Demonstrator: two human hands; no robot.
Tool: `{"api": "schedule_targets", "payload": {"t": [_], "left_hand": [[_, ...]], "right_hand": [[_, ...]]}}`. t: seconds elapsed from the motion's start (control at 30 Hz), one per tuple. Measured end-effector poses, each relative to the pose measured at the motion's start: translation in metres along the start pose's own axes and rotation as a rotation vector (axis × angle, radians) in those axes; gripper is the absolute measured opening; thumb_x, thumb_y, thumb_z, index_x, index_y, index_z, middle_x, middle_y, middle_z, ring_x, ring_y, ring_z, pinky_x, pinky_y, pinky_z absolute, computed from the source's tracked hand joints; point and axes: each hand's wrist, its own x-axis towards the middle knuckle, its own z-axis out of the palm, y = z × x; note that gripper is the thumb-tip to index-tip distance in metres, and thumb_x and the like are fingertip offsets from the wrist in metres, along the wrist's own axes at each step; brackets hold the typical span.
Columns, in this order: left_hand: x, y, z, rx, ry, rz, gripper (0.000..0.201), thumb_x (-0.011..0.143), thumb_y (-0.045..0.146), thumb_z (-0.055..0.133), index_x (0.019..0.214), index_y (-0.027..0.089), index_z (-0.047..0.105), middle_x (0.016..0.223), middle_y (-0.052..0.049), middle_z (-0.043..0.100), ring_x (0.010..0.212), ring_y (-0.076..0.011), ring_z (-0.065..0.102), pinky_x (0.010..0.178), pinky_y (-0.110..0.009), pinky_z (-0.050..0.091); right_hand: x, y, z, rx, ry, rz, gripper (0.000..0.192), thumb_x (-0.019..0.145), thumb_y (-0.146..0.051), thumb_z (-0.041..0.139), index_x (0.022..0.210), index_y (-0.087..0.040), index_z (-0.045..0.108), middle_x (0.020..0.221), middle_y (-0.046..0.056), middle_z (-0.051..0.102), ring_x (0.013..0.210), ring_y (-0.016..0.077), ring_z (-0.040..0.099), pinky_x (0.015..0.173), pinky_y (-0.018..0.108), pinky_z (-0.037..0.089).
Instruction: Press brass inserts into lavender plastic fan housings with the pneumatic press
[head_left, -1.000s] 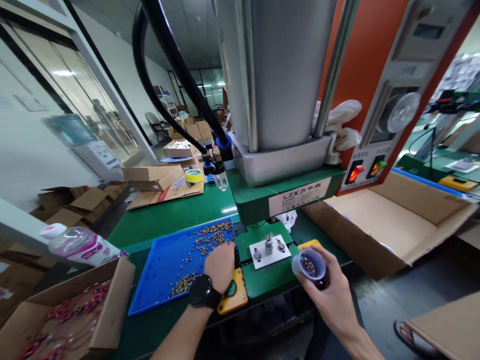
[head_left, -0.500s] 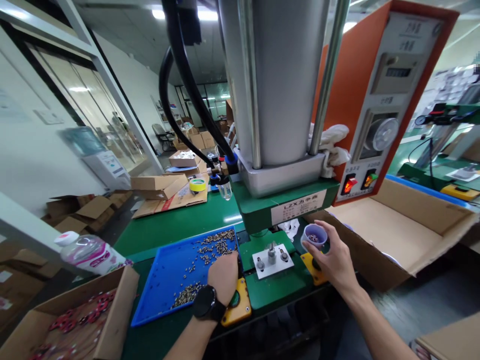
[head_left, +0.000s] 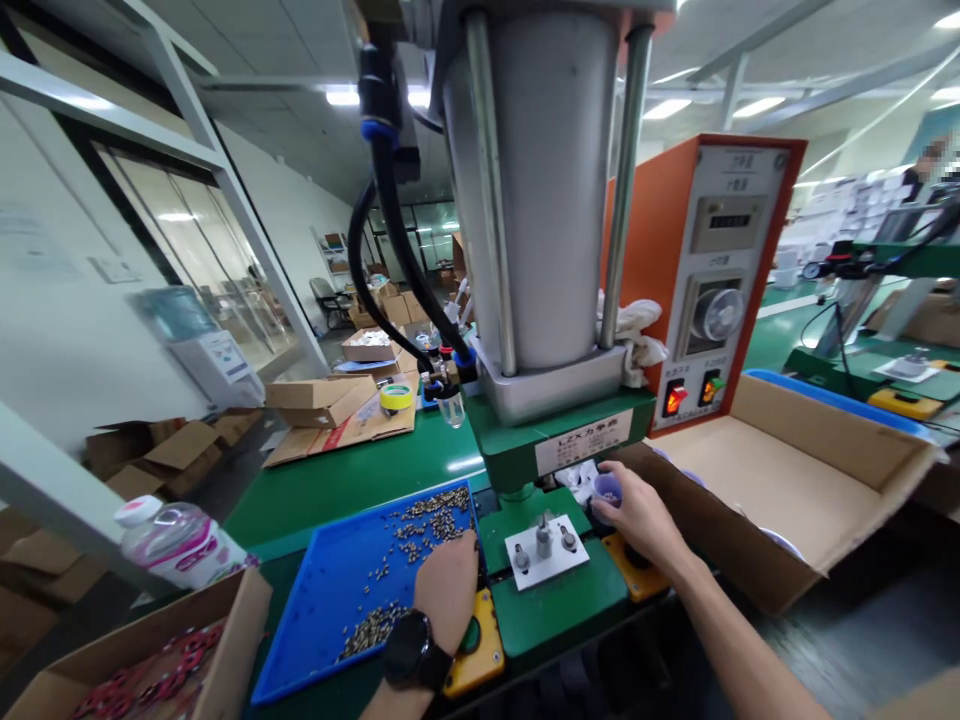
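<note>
Gripping a small purple cup (head_left: pixel 606 487) at center frame, just right of the green press (head_left: pixel 551 445), the right hand (head_left: pixel 637 518) is closing its fingers around it, while the left hand (head_left: pixel 448 587), fingers curled, is resting on the blue tray (head_left: pixel 330 590) of small metal parts (head_left: pixel 427 515).

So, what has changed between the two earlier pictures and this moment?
The right hand carried the small purple cup away from the person's body, past the white fixture plate, to a spot beside the green press base, near the white cloth; it keeps holding the cup. The left hand stayed at the edge of the blue tray of small metal parts.
</note>
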Motion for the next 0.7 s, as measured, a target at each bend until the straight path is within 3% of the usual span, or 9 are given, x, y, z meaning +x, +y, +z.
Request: {"api": "schedule_targets", "payload": {"t": [0.17, 0.27, 0.37, 0.43, 0.5, 0.53, 0.57, 0.63, 0.7], "left_hand": [[0.003, 0.005, -0.01, -0.016, -0.011, 0.031, 0.023, 0.095, 0.023, 0.034, 0.096, 0.02, 0.057, 0.094, -0.006, 0.07, 0.089, -0.0194, 0.065, 0.072, -0.029, 0.044], [0.002, 0.007, -0.014, -0.013, -0.024, 0.018, 0.024, 0.095, 0.022, 0.033, 0.098, 0.02, 0.057, 0.095, -0.006, 0.07, 0.091, -0.0199, 0.065, 0.073, -0.029, 0.043], [0.001, 0.007, -0.015, 0.001, -0.046, -0.002, 0.023, 0.095, 0.023, 0.034, 0.097, 0.019, 0.057, 0.096, -0.006, 0.07, 0.091, -0.02, 0.065, 0.073, -0.029, 0.043], [0.002, 0.007, -0.014, 0.003, -0.056, -0.009, 0.022, 0.095, 0.023, 0.034, 0.097, 0.02, 0.057, 0.096, -0.006, 0.07, 0.091, -0.0198, 0.065, 0.073, -0.029, 0.042], [0.003, 0.007, -0.013, 0.006, -0.048, -0.003, 0.023, 0.095, 0.023, 0.034, 0.098, 0.02, 0.057, 0.096, -0.006, 0.07, 0.091, -0.02, 0.065, 0.073, -0.029, 0.042], [0.004, 0.006, -0.012, 0.009, -0.042, 0.003, 0.023, 0.095, 0.023, 0.034, 0.098, 0.02, 0.057, 0.096, -0.006, 0.069, 0.091, -0.0202, 0.064, 0.073, -0.029, 0.042], [0.005, 0.006, -0.012, 0.011, -0.034, 0.011, 0.023, 0.095, 0.023, 0.034, 0.099, 0.02, 0.056, 0.097, -0.006, 0.069, 0.092, -0.0204, 0.065, 0.073, -0.03, 0.042], [0.006, 0.005, -0.011, 0.006, -0.031, 0.034, 0.023, 0.095, 0.023, 0.034, 0.099, 0.02, 0.057, 0.097, -0.007, 0.07, 0.092, -0.0209, 0.065, 0.074, -0.03, 0.042], [0.008, 0.004, -0.012, -0.011, -0.038, 0.05, 0.023, 0.095, 0.023, 0.034, 0.099, 0.021, 0.057, 0.097, -0.006, 0.07, 0.092, -0.0209, 0.065, 0.074, -0.03, 0.042]], "right_hand": [[0.004, 0.009, 0.002, 0.001, -0.102, -0.036, 0.037, 0.07, -0.021, 0.063, 0.107, -0.02, 0.061, 0.091, 0.005, 0.066, 0.085, 0.0219, 0.064, 0.081, 0.033, 0.048], [-0.001, -0.008, -0.013, 0.024, -0.035, -0.03, 0.033, 0.077, -0.026, 0.058, 0.11, -0.019, 0.058, 0.106, 0.008, 0.063, 0.097, 0.0226, 0.061, 0.089, 0.035, 0.046], [-0.033, -0.033, -0.029, 0.159, -0.009, -0.119, 0.036, 0.081, -0.027, 0.054, 0.116, -0.02, 0.054, 0.121, 0.011, 0.056, 0.111, 0.0221, 0.054, 0.098, 0.035, 0.042], [-0.068, -0.044, -0.023, 0.311, -0.317, -0.259, 0.037, 0.077, -0.023, 0.056, 0.114, -0.022, 0.057, 0.117, 0.009, 0.059, 0.109, 0.0208, 0.055, 0.097, 0.032, 0.042], [-0.106, -0.042, 0.002, 0.417, -0.844, -0.307, 0.023, 0.075, -0.024, 0.059, 0.096, -0.024, 0.066, 0.096, 0.004, 0.066, 0.093, 0.0179, 0.062, 0.087, 0.025, 0.047], [-0.123, -0.036, 0.019, 0.4, -0.998, -0.179, 0.014, 0.074, -0.025, 0.06, 0.085, -0.023, 0.068, 0.087, 0.003, 0.067, 0.088, 0.0179, 0.063, 0.083, 0.024, 0.048], [-0.136, -0.028, 0.038, 0.326, -1.012, 0.022, 0.011, 0.067, -0.025, 0.067, 0.077, -0.022, 0.068, 0.08, 0.002, 0.067, 0.085, 0.0201, 0.064, 0.082, 0.025, 0.049], [-0.151, -0.006, 0.07, 0.233, -0.906, 0.227, 0.02, 0.072, -0.021, 0.06, 0.089, -0.019, 0.07, 0.09, 0.007, 0.068, 0.101, 0.0276, 0.062, 0.093, 0.035, 0.046], [-0.154, 0.013, 0.089, 0.182, -0.766, 0.322, 0.034, 0.076, -0.014, 0.047, 0.104, -0.018, 0.067, 0.103, 0.01, 0.067, 0.119, 0.0315, 0.054, 0.103, 0.044, 0.038]]}}
